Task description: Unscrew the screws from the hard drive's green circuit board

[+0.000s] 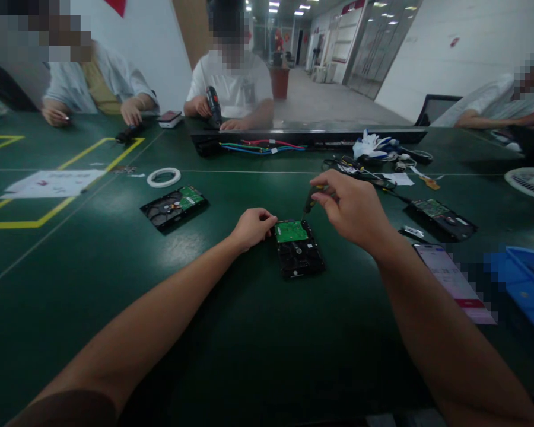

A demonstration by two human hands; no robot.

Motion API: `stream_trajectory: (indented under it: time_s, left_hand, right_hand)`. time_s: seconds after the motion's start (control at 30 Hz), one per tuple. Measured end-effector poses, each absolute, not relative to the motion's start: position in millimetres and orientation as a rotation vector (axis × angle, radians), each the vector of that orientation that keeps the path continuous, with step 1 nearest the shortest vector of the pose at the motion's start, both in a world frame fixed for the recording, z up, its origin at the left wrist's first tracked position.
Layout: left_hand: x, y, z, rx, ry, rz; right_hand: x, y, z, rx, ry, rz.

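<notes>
A hard drive (299, 252) lies on the green table (231, 332) in front of me, its green circuit board (292, 231) facing up at the far end. My left hand (254, 229) pinches the drive's far left corner between thumb and fingers. In my right hand (349, 204) is a screwdriver (310, 200) with a dark and yellow handle, held tilted. Its tip points down at the far right corner of the circuit board; whether it sits in a screw is too small to tell.
A second hard drive (174, 207) lies to the left, a third (442, 218) to the right. Near my right forearm are a phone (454, 281) and a blue bin (527, 284). Farther back lie a tape roll (164, 177), cables and gloves (374, 145). Across the table, a person holds a power screwdriver (213, 105).
</notes>
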State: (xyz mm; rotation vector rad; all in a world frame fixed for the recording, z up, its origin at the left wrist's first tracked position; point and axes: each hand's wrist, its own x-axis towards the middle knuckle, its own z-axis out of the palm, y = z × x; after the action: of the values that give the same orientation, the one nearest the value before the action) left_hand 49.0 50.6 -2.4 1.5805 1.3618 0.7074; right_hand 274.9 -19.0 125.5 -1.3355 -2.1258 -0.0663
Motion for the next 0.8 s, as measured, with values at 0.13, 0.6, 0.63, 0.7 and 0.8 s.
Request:
stream_trajectory:
  time_s: [0.13,0.6,0.63,0.7,0.8]
  left_hand:
    - [49.0,49.9,-1.2,1.590,1.361,0.706]
    - [49.0,47.8,1.4,1.585,1.350,0.717]
    - [48.7,47.9,1.2,1.584,1.345,0.716]
    - [48.2,48.3,0.5,1.582,1.336,0.715]
    - [48.2,49.0,-0.5,1.579,1.326,0.718]
  right_hand:
    - [274.9,-17.0,123.4,-1.342,-2.099,-0.129]
    - [275.8,-15.0,119.9,-1.325,-2.106,-0.125]
    - [275.8,-15.1,119.7,-1.318,-2.114,-0.099]
    - [275.2,-15.6,119.5,-1.313,-2.119,-0.066]
    - [272.8,-17.2,119.9,-1.319,-2.121,-0.052]
